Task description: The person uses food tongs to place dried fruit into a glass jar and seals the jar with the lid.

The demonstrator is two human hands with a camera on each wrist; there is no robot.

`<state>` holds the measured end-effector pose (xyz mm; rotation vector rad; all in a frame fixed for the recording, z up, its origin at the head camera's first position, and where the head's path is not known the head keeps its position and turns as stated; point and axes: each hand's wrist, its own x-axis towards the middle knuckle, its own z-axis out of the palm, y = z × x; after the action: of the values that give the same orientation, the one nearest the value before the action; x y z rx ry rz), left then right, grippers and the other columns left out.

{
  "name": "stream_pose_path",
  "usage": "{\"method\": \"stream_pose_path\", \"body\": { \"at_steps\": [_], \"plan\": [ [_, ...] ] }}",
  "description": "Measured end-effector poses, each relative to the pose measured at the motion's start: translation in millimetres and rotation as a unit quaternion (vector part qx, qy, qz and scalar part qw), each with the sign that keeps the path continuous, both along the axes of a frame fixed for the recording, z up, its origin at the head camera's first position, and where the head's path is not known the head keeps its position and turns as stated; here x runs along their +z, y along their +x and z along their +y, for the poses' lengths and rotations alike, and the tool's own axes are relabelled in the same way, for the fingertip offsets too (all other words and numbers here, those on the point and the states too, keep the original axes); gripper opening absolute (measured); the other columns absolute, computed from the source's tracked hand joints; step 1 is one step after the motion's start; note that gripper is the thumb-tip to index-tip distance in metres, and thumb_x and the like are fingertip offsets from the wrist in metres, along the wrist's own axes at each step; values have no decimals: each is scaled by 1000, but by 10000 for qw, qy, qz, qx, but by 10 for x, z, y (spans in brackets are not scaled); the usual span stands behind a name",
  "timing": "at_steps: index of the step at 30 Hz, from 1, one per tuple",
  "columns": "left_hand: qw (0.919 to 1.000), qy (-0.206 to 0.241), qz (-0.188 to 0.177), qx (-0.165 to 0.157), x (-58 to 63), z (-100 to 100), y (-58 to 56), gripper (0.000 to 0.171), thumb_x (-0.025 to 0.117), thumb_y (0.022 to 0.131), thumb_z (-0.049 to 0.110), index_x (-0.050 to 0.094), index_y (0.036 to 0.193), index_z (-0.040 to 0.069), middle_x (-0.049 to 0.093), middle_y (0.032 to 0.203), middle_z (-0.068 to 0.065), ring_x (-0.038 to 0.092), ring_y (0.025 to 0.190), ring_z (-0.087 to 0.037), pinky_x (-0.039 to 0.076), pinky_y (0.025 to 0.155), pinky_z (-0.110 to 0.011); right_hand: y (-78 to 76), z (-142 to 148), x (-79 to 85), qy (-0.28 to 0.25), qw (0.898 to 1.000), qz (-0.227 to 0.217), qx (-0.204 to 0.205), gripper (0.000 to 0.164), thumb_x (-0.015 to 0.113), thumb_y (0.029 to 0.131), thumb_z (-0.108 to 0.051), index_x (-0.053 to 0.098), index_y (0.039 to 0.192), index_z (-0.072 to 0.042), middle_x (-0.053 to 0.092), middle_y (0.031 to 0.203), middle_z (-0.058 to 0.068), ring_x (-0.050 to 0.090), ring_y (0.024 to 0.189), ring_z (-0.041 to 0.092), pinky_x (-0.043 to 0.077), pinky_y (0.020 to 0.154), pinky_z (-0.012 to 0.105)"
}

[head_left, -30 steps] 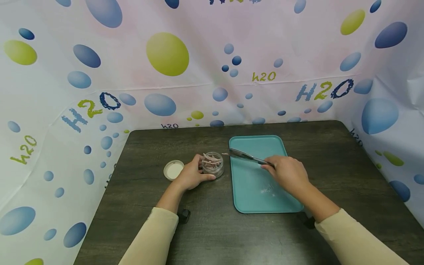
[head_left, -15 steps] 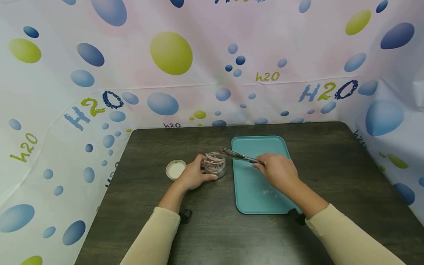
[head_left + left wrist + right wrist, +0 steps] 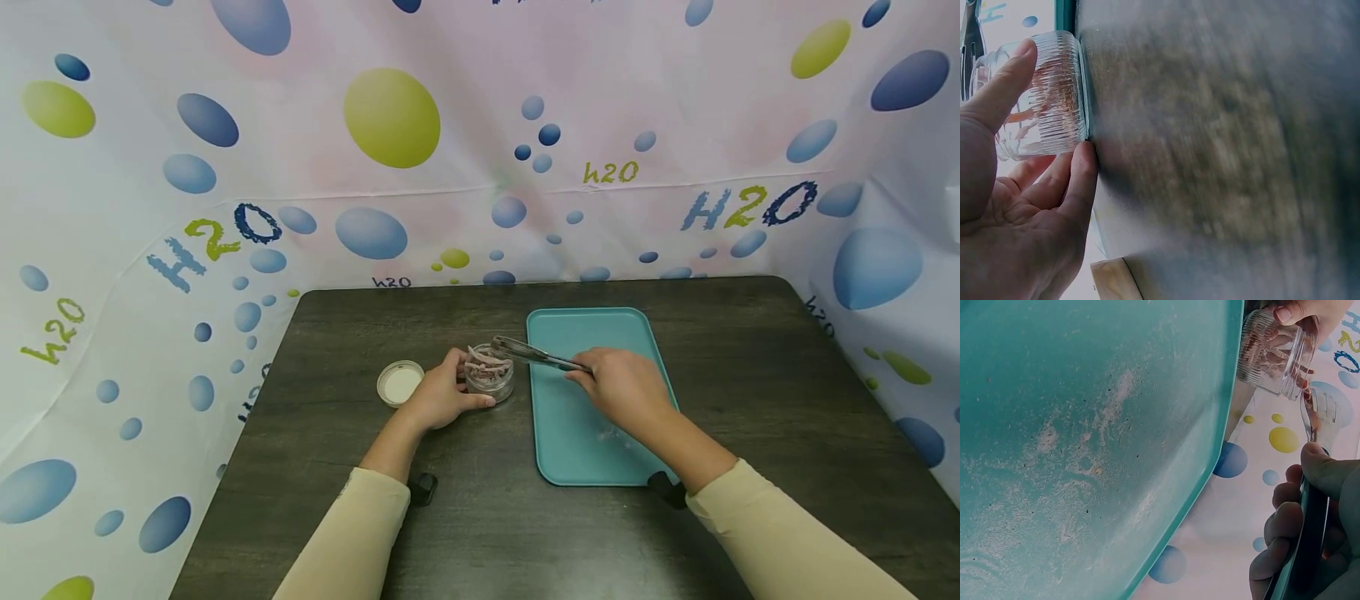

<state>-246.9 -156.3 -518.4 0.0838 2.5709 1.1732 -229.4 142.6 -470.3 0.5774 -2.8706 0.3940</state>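
Observation:
My left hand (image 3: 437,398) grips a small clear glass jar (image 3: 491,387) on the table, thumb on one side and fingers on the other. The jar's ribbed wall (image 3: 1063,94) shows in the left wrist view. Pinkish-brown strips (image 3: 486,364) fill it, some reaching up to the mouth. In my right hand (image 3: 626,387) is a pair of metal tongs (image 3: 536,353) with a dark handle, its tips over the jar's back right rim. The right wrist view shows the slotted, fork-like end (image 3: 1324,412) right at the jar's mouth. Left of my left hand lies a round white lid (image 3: 400,383).
A turquoise tray (image 3: 573,450) lies to the right of the jar, under my right hand and forearm. Pale crumbs (image 3: 1113,400) are scattered over its surface. The dark wooden table (image 3: 465,517) ends at a patterned backdrop (image 3: 465,125) behind and at the sides.
My right hand has brought the tongs left, from the tray's edge to over the jar. The pale strip at their tips a second ago no longer shows there. My left hand stays on the jar.

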Motion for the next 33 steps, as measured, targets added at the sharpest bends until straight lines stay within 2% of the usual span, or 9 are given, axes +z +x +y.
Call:
{"method": "stream_pose_path", "body": {
  "at_steps": [14,21,28,33],
  "plan": [
    [10000,-45,-30,11,-22,2,-15,81,88,93,41,42,154,12,58,157,-21,66,138,-39,55,115,-55,13,19,-7,-294,9995,3,-63,29,83,97,-30,84,115,-8,84,113,13,70,68,18,43,49,27],
    [10000,-37,-66,6,-16,-3,-13,82,88,93,42,42,154,13,57,159,-21,65,139,-39,55,116,-55,47,73,12,-403,9987,-232,-193,33,81,100,-33,82,122,-8,82,120,14,73,76,22,48,53,30],
    [10000,-35,-43,-16,-11,-6,-14,81,89,93,42,43,153,12,58,158,-21,66,139,-39,55,116,-55,66,137,11,-385,9961,-596,-520,47,76,103,-39,74,137,-7,77,135,18,78,94,32,60,63,43],
    [10000,-21,-29,-23,-18,-9,-16,81,88,93,41,43,153,12,57,159,-22,66,139,-40,55,116,-56,73,192,1,-399,9950,-682,-616,52,75,104,-42,71,142,-6,74,138,20,78,93,34,60,62,44]
  ]
}}
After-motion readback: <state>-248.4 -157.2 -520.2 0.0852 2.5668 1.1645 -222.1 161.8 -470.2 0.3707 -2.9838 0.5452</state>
